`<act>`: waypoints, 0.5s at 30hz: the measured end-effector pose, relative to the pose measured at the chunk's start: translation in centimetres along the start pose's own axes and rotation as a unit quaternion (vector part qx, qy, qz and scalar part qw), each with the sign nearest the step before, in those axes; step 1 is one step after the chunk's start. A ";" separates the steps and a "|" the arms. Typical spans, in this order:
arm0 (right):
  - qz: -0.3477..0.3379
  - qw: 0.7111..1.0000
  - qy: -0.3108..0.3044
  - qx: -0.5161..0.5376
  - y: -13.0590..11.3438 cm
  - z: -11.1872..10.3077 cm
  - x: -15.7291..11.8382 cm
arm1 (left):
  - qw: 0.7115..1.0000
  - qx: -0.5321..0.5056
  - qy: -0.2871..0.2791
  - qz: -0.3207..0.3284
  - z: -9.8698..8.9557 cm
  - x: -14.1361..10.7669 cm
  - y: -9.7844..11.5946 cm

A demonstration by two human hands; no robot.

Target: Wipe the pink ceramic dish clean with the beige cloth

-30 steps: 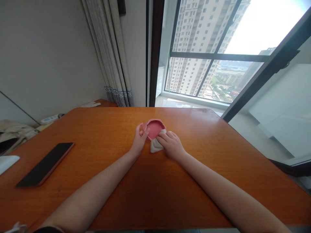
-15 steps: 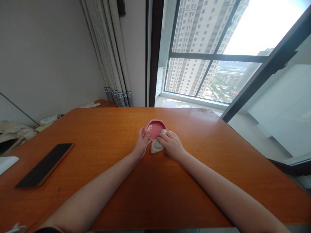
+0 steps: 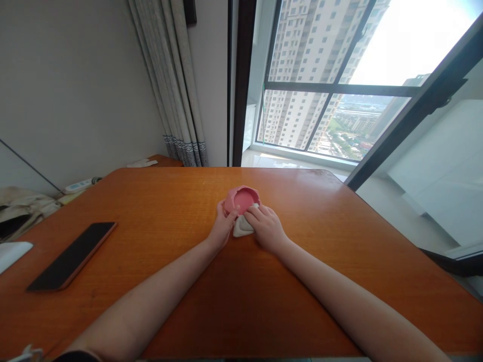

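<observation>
Near the middle of the wooden table, my left hand [image 3: 223,224] grips a pink faceted dish [image 3: 244,199] by its left side, thumb over the near rim. The dish is tilted so that its round hollow faces me. My right hand [image 3: 268,227] is closed on a pale cloth [image 3: 243,227] and presses it against the dish's right rim. Part of the cloth hangs below the dish, between both hands. The fingertips of my right hand partly cover the rim and the cloth there.
On the left of the wooden table [image 3: 169,216] lies a flat black slab with a reddish-brown edge [image 3: 73,257]. A white object [image 3: 14,255] sits at the left edge. Beyond the far edge are a grey curtain [image 3: 171,90] and a large window [image 3: 332,90].
The dish has tipped and turned slightly, so more of its faceted outer side shows at the left. My right hand stays on the cloth at its rim.
</observation>
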State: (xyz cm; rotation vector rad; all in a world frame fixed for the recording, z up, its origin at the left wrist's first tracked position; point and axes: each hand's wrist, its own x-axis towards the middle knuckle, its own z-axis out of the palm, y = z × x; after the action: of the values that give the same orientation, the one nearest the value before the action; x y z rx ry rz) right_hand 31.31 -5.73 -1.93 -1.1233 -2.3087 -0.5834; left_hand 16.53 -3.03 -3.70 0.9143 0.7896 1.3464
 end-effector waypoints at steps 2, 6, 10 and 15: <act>-0.040 0.999 -0.004 -0.008 0.9 0.0 0.0 | 0.999 0.034 0.016 0.033 -0.6 0.4 0.0; -0.076 0.997 -0.011 0.012 1.6 -0.1 -0.1 | 0.992 0.079 0.050 0.084 -1.5 1.1 0.0; -0.039 0.993 0.032 0.106 1.1 -0.4 -0.7 | 0.999 -0.006 0.051 0.009 -1.6 1.3 0.1; 0.254 0.910 0.198 0.262 1.7 0.6 -0.8 | 0.996 -0.077 0.026 -0.043 -1.4 1.4 0.3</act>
State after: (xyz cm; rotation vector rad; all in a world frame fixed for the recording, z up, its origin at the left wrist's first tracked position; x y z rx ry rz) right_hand 32.97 -4.90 -2.62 -1.1381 -1.5881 0.0233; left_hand 15.21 -1.55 -3.97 0.7182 0.7453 1.3409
